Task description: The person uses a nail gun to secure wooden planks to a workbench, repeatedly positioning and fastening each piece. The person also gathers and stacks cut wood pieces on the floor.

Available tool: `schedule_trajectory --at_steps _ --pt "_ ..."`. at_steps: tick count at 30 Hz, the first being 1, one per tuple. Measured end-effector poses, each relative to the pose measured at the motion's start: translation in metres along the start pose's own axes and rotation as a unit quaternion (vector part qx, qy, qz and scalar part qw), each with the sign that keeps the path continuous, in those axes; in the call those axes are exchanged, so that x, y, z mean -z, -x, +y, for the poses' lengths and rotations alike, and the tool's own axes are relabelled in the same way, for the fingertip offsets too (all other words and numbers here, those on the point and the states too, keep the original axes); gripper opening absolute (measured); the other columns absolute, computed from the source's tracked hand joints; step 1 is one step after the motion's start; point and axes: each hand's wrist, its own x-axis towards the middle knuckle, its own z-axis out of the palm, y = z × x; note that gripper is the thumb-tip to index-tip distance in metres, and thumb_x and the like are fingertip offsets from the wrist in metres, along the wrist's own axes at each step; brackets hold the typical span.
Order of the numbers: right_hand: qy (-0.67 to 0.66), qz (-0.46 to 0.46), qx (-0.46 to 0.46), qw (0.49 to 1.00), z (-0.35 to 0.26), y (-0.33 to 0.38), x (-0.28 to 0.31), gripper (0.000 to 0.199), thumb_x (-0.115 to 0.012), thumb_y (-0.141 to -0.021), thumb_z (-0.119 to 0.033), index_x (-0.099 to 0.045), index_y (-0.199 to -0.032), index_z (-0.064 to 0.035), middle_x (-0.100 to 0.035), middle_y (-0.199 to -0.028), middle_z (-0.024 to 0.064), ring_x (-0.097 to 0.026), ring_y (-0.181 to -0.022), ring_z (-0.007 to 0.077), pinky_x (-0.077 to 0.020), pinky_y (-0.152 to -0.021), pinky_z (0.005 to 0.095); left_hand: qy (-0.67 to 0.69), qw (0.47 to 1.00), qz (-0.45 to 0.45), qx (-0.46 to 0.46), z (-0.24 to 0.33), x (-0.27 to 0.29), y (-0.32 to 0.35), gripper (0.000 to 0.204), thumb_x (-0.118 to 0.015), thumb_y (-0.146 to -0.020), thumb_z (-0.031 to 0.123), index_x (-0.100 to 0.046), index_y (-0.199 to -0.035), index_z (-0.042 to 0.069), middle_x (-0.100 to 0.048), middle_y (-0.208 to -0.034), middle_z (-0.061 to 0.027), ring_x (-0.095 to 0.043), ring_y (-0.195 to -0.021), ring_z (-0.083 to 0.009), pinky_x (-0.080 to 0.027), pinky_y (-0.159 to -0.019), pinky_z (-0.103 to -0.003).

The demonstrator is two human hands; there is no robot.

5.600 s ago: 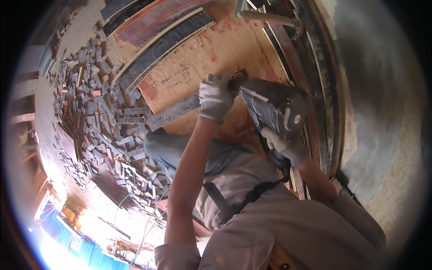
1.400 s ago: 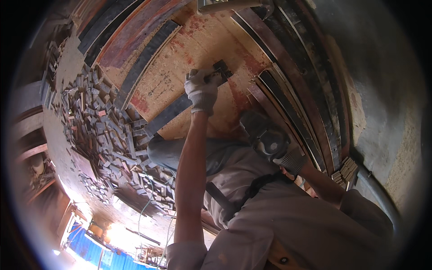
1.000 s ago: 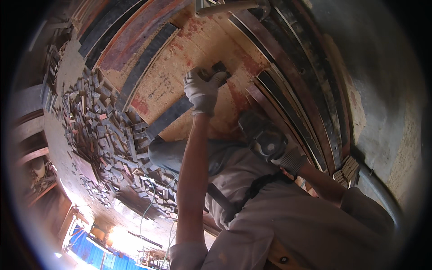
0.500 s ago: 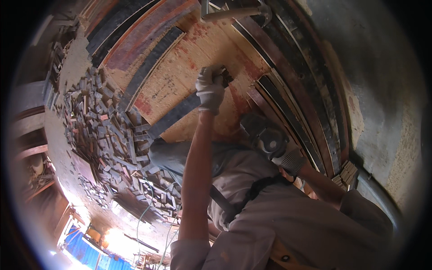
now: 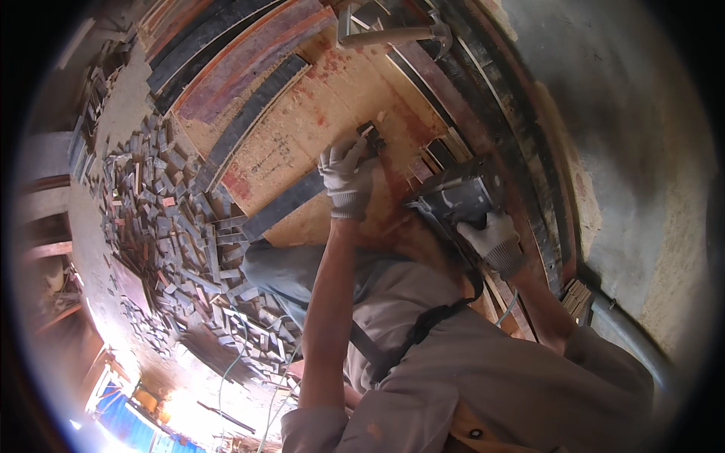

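Observation:
My left hand, in a pale work glove, is over a wooden board dusted with sawdust. Its fingers are slightly apart, at the upper end of a dark wood strip. Just past the fingertips stands a small dark wood block. My gloved right hand grips a dark nail gun by its handle, held tilted over the board's right side. A thin hose shows below that hand.
A hammer lies at the far end. Long dark strips are stacked to the right beside a grey wall. A heap of small wood offcuts covers the floor on the left. A grey pipe runs at lower right.
My left hand has drawn back toward me, off the small block, which stays on the board. My right hand has raised and turned the nail gun, bringing it farther from my body.

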Motion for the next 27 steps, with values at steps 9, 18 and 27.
schedule_trajectory --at_steps 9,18,27 --pt "-0.001 -0.028 -0.023 0.999 0.011 -0.025 0.011 0.051 -0.085 -0.082 -0.043 -0.075 -0.104 0.0019 -0.077 -0.098 0.0273 -0.076 -0.099 0.0421 -0.0604 -0.087 0.0509 0.015 0.999 -0.038 0.032 0.006 0.009 -0.009 0.038 -0.091 -0.064 0.009 -0.083 -0.101 0.015 -0.074 -0.115 -0.0061 -0.063 -0.113 -0.0319 -0.053 -0.101 -0.042" --pt "0.011 0.076 0.197 0.977 -0.087 -0.05 0.045 0.026 -0.079 -0.097 -0.031 -0.073 -0.102 -0.006 -0.077 -0.084 0.0131 -0.079 -0.078 0.029 -0.0609 -0.068 0.0386 0.025 0.994 -0.065 0.085 -0.002 0.015 -0.013 0.069 -0.073 -0.076 0.001 -0.064 -0.144 0.007 -0.069 -0.128 -0.0161 -0.066 -0.119 -0.0364 -0.054 -0.105 -0.045" --pt "0.179 -0.058 0.193 0.963 -0.17 -0.183 -0.078 0.042 -0.078 -0.088 -0.045 -0.082 -0.101 -0.0055 -0.079 -0.095 0.0211 -0.078 -0.092 0.0384 -0.062 -0.082 0.0477 0.156 0.982 -0.021 0.106 -0.005 0.015 -0.01 0.067 -0.057 -0.077 -0.005 -0.064 -0.143 0.003 -0.069 -0.125 -0.0219 -0.067 -0.12 -0.0404 -0.054 -0.108 -0.045"
